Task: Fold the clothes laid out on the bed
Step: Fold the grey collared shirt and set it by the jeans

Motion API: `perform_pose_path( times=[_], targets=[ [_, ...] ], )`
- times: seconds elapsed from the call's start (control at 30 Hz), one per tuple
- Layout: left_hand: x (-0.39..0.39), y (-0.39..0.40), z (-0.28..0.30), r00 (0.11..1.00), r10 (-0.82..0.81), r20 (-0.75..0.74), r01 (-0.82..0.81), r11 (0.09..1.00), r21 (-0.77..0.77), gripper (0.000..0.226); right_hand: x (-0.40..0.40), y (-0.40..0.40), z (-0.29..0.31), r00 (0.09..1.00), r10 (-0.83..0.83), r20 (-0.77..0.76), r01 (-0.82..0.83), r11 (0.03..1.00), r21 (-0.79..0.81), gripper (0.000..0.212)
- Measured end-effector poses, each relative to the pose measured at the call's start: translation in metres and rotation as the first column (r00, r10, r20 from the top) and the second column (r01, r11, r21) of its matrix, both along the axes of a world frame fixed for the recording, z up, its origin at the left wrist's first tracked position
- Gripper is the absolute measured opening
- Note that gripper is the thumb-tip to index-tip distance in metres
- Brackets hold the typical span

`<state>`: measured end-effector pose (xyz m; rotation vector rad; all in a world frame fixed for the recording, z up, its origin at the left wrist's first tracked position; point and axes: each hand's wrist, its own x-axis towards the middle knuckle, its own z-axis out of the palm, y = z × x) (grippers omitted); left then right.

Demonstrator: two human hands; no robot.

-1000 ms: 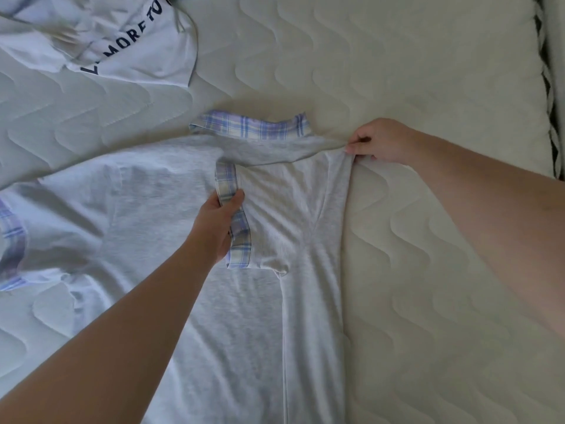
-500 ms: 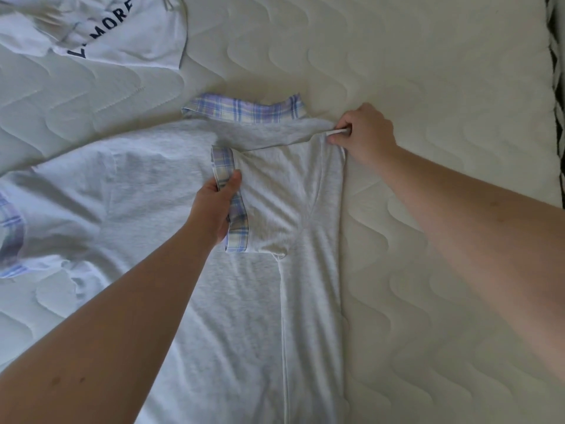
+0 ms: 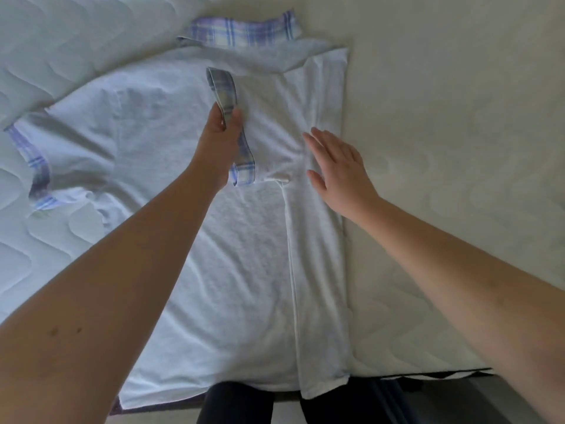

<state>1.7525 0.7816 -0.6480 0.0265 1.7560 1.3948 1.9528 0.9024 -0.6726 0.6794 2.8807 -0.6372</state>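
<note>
- While the left hand (image 3: pixel 221 130) pinches the plaid cuff (image 3: pixel 227 96) of the folded-in sleeve between thumb and fingers, lifting its upper end off the cloth, the sleeve could drag askew if that pinch pulls sideways, and the crease along the right edge would go with it.
- Spread across the bed (image 3: pixel 443 148) with its hem hanging at the near edge, the grey shirt (image 3: pixel 244 240) has its right side already turned in over the body; the right hand (image 3: pixel 336 166) lies over that panel with fingers straight and holding nothing (whether the palm actually presses the cloth I cannot tell).
- Should that flat hand come away too early, my guess is the soft knit would spring back and the fold line would wander.
- At the far side, the plaid collar (image 3: pixel 241 33) sits slightly rumpled, so a later fold may trap a lump there.
- Out on the left, the other sleeve (image 3: pixel 39 166) lies crumpled and not yet folded, which risks an uneven match.
- No containers show in view (nothing to hold anything).
</note>
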Motion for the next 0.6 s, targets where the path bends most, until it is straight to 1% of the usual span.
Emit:
perform_pose_path(
  times=[0.03, 0.1, 0.17, 0.23, 0.27, 0.33, 0.37, 0.4, 0.43, 0.5, 0.53, 0.6],
  targets=[
    [0.002, -0.005, -0.002, 0.999, -0.046, -0.006, 0.045, 0.998, -0.039, 0.016, 0.009, -0.007, -0.004, 0.999, -0.014, 0.043, 0.015, 1.000, -0.021, 0.060],
    [0.007, -0.015, -0.005, 0.995, -0.103, 0.000, 0.102, 0.985, -0.136, 0.028, 0.023, -0.017, -0.004, 0.995, -0.054, 0.081, 0.057, 0.998, -0.035, 0.064],
    [0.020, -0.028, -0.006, 0.988, -0.140, 0.071, 0.152, 0.967, -0.204, 0.038, 0.034, -0.024, 0.000, 0.992, -0.103, 0.074, 0.107, 0.993, -0.047, 0.065],
    [0.043, -0.043, -0.008, 0.977, -0.130, 0.170, 0.163, 0.966, -0.199, 0.042, 0.044, -0.031, 0.000, 0.969, -0.237, 0.067, 0.245, 0.958, -0.148, 0.066],
    [0.056, -0.051, -0.009, 0.973, -0.117, 0.198, 0.152, 0.972, -0.177, 0.042, 0.048, -0.035, 0.000, 0.938, -0.342, 0.056, 0.345, 0.911, -0.224, 0.066],
    [0.081, -0.066, -0.012, 0.971, -0.084, 0.223, 0.117, 0.983, -0.143, 0.037, 0.057, -0.044, 0.000, 0.820, -0.567, 0.077, 0.550, 0.745, -0.376, 0.064],
    [0.093, -0.072, -0.012, 0.970, -0.077, 0.231, 0.114, 0.982, -0.149, 0.032, 0.062, -0.048, 0.002, 0.755, -0.640, 0.144, 0.633, 0.653, -0.416, 0.063],
    [0.105, -0.077, -0.011, 0.966, -0.100, 0.237, 0.142, 0.976, -0.166, 0.027, 0.067, -0.052, 0.003, 0.713, -0.665, 0.224, 0.685, 0.590, -0.428, 0.059],
    [0.117, -0.081, -0.011, 0.958, -0.150, 0.243, 0.199, 0.962, -0.188, 0.023, 0.073, -0.055, 0.003, 0.705, -0.645, 0.295, 0.703, 0.581, -0.410, 0.052],
    [0.143, -0.087, -0.013, 0.933, -0.257, 0.254, 0.314, 0.924, -0.219, 0.025, 0.086, -0.061, 0.003, 0.738, -0.551, 0.391, 0.673, 0.649, -0.356, 0.031],
    [0.154, -0.088, -0.015, 0.924, -0.314, 0.219, 0.364, 0.898, -0.248, 0.027, 0.091, -0.064, 0.002, 0.746, -0.519, 0.418, 0.657, 0.677, -0.333, 0.024],
    [0.171, -0.087, -0.015, 0.871, -0.489, 0.050, 0.473, 0.805, -0.358, 0.027, 0.099, -0.071, 0.002, 0.740, -0.523, 0.423, 0.661, 0.682, -0.313, 0.028]
  ],
)
